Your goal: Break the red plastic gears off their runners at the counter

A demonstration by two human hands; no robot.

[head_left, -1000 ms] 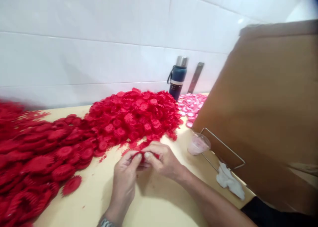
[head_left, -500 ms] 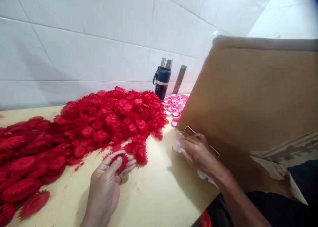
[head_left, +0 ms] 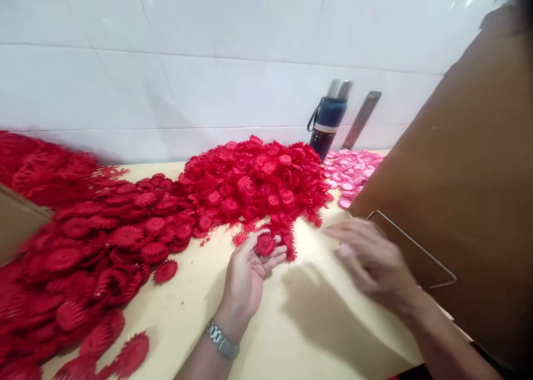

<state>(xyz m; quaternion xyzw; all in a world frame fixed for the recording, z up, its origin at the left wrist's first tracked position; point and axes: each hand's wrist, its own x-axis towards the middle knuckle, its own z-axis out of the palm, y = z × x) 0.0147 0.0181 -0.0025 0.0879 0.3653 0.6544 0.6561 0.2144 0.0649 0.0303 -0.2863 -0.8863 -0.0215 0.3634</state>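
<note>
My left hand (head_left: 250,274), palm up with a metal watch on the wrist, holds a small red disc (head_left: 265,244) with a toothed rim in its fingers. Just behind those fingers lies a clump of similar discs at the front of a large red heap (head_left: 254,175). My right hand (head_left: 370,255) hovers over the table to the right, beside the bent wire (head_left: 416,247) on the brown cardboard. Motion smears its fingers, so I cannot tell whether anything is in them. The clear cup is not visible now.
Loose red discs (head_left: 129,236) spread across the left of the pale table (head_left: 175,308), with red shreds (head_left: 50,169) behind them. A blue bottle (head_left: 331,119) and a dark upright strip (head_left: 362,119) stand by the tiled wall. Pink discs (head_left: 353,169) lie near the cardboard (head_left: 470,175).
The view has turned left, bringing the red shreds in. My right hand has come away from the clear cup it was touching. My left hand still holds the disc, its thumb no longer across it.
</note>
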